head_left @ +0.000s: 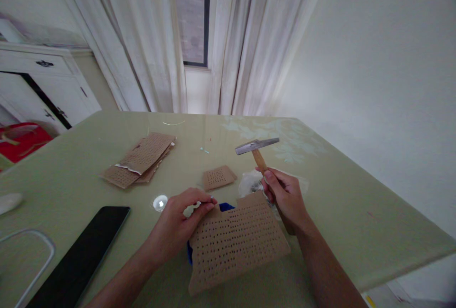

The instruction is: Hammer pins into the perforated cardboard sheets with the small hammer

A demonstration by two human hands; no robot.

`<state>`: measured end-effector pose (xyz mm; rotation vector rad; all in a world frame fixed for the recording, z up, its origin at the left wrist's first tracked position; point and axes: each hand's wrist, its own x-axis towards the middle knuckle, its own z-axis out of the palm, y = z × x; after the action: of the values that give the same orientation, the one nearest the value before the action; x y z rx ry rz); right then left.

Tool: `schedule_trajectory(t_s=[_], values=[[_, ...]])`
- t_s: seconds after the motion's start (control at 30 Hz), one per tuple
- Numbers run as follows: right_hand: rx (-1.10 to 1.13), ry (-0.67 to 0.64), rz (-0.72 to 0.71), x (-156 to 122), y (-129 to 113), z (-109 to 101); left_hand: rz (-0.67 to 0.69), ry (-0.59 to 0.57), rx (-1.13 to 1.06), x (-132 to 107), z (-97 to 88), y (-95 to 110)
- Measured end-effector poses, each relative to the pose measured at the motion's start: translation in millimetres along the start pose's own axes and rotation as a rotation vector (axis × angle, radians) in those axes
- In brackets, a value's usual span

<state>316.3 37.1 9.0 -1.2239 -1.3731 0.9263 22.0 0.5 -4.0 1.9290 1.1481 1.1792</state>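
In my right hand [285,196] is a small hammer [259,156], gripped by its wooden handle with the metal head up and to the left. My left hand [178,215] pinches thumb and forefinger together at the top left edge of a brown cardboard sheet [238,239] full of rows of small holes. What sits between those fingertips is too small to make out. Something blue [227,207] shows from under the sheet along its top and left edges. Just behind my right hand lies a clear plastic bag [247,182] with small dark bits inside, partly hidden.
Several punched cardboard pieces [146,158] lie stacked at the back left, and a smaller one [218,177] sits mid-table. A round shiny disc [160,202], a black tablet-like slab [81,256] and a white cable [50,246] are at left. The table edge [409,267] runs along the right.
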Motion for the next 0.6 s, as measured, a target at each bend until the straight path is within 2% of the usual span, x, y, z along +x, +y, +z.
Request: schedule_trajectory(t_s=[0.13,0.23,0.33,0.4,0.5,0.6], values=[[-0.082,-0.023,-0.039,1.3,-0.3,-7.1,0.053,-0.007,0.008,1.0,0.6,-2.3],[-0.165,-0.068,-0.110,1.4,-12.0,-19.1,0.072,-0.003,0.006,1.9,1.1,-1.7],[-0.302,-0.177,-0.193,-2.2,-36.2,-30.9,0.082,0.003,-0.008,2.6,1.8,-0.3],[-0.445,-0.295,-0.268,-6.4,-56.2,-34.8,0.080,0.001,-0.013,2.7,2.3,-0.2],[-0.608,-0.454,-0.368,-12.7,-83.8,-33.2,0.077,-0.003,-0.007,2.5,2.9,-1.6],[-0.692,-0.523,-0.412,-16.2,-102.9,-27.5,0.087,-0.001,0.000,2.8,3.2,-2.5]])
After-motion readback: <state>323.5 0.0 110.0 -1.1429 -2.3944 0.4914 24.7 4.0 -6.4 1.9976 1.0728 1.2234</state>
